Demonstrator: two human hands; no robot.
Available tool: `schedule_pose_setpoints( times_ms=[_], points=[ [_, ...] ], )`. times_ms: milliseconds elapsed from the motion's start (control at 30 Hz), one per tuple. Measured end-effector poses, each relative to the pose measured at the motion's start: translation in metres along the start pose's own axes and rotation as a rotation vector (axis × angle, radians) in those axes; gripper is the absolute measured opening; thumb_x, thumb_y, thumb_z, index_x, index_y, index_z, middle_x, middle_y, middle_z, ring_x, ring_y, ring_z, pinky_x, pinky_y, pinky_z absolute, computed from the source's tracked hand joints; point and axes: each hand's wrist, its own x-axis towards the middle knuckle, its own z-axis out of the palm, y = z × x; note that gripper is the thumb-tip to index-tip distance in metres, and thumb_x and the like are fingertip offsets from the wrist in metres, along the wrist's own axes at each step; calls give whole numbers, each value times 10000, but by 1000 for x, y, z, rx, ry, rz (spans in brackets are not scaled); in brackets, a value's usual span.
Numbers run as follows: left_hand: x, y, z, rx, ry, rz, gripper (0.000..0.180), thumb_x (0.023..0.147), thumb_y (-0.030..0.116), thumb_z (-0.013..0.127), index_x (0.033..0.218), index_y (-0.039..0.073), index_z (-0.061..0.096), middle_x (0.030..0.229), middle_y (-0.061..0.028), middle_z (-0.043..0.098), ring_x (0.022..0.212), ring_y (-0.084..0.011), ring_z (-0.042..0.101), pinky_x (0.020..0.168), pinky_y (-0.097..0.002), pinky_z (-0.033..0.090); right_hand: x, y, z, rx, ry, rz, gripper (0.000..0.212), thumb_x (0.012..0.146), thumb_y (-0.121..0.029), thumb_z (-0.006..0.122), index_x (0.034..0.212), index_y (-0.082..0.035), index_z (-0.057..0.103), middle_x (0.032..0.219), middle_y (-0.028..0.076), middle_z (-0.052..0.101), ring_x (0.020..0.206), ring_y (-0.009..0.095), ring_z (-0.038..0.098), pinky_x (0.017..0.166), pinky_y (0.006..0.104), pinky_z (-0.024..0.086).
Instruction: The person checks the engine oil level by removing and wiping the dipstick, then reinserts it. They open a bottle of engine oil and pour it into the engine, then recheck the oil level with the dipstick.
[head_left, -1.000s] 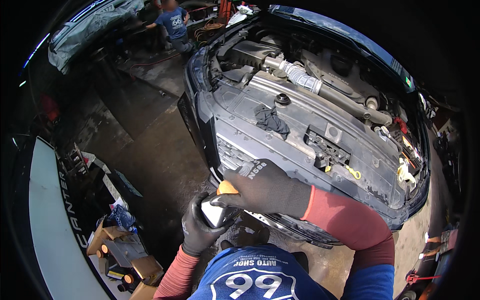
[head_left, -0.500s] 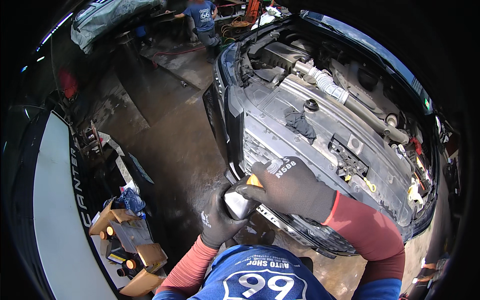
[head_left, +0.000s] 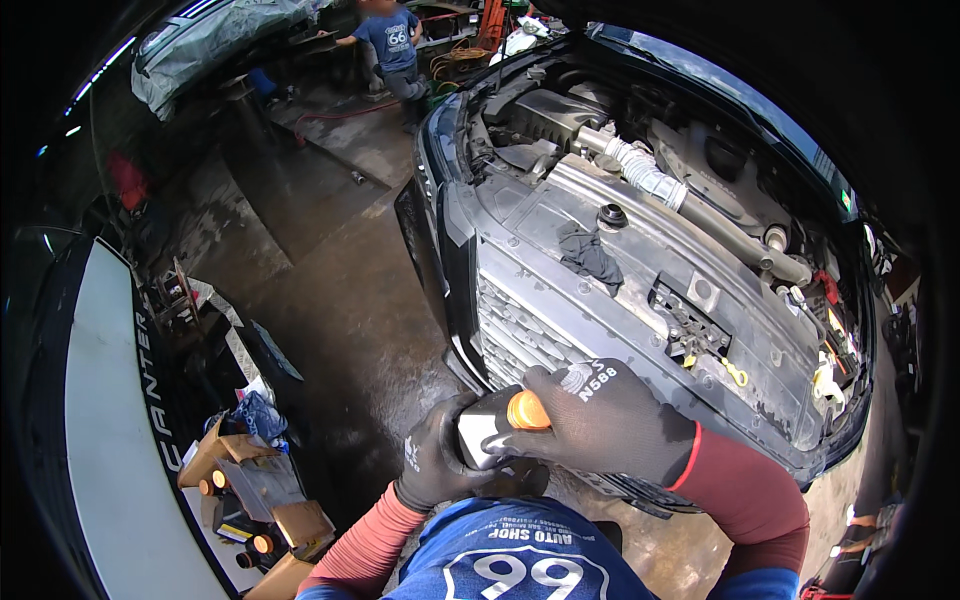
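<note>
Close in front of my chest I hold a dark oil bottle (head_left: 477, 440) with a pale label panel and an orange cap (head_left: 527, 410). My gloved left hand (head_left: 437, 457) is wrapped round the body of the bottle from the left. From the right, my gloved right hand (head_left: 605, 420) grips the bottle's upper end beside the cap, its thumb lying across the side. The cap appears to be on, and the bottle lies tilted. Beyond my hands is the car's open engine bay (head_left: 640, 230), where a black cap (head_left: 612, 215) and a dark rag (head_left: 590, 255) rest on the front cover.
To the left, a cardboard box (head_left: 290, 525) holds several dark bottles with orange caps, beside a white truck panel (head_left: 105, 400). The car's grille (head_left: 520, 325) stands just ahead of me. A person in a blue shirt (head_left: 392, 40) stands at the back; a red hose crosses the floor.
My hands and the bottle have come down closer to my body. The bottle has turned, so more of the orange cap shows. The view has shifted slightly.
</note>
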Motion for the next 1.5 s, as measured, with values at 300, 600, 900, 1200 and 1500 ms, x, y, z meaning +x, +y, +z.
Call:
schedule_pose_setpoints(
  times_ms=[300,600,900,1200,1500],
  points=[
    [14,-8,-12,-193,-221,62,987,641,354,1033,1416,-19,549,1290,-209,687,1182,-343,715,1034,-442,567,-12,19,-13,-128,99,-470,364,1048,-447,624,1254,-147,635,985,74,630,945,268,638,853,413,501],
    [20,25,14,7,-33,1,872,653,303,975,1359,-32,589,1192,-241,712,1087,-411,726,950,-471,585,-29,9,-22,-16,-235,332,580,942,-556,743,1231,-60,664,797,105,685,729,297,704,691,399,562],
    [21,18,8,-221,-51,14,899,658,313,1014,1365,-28,576,1185,-216,719,1078,-346,752,940,-438,601,-28,34,-30,-145,-13,-391,504,953,-409,791,1343,-115,662,1214,82,644,1119,296,622,970,445,514],
    [15,13,24,-136,58,-55,1007,625,351,1055,1380,-36,511,1229,-198,712,1114,-295,725,992,-435,572,-68,66,61,1239,501,142,525,944,-82,836,1369,-28,533,1272,73,604,1184,139,585,1045,329,500],
    [47,2,27,-239,-96,-99,1110,554,457,1058,1376,-41,504,1256,-178,683,1155,-279,685,1040,-434,536,-284,257,65,584,991,1014,420,812,39,809,1128,-41,545,977,48,607,826,122,600,741,286,530]
  ],
)
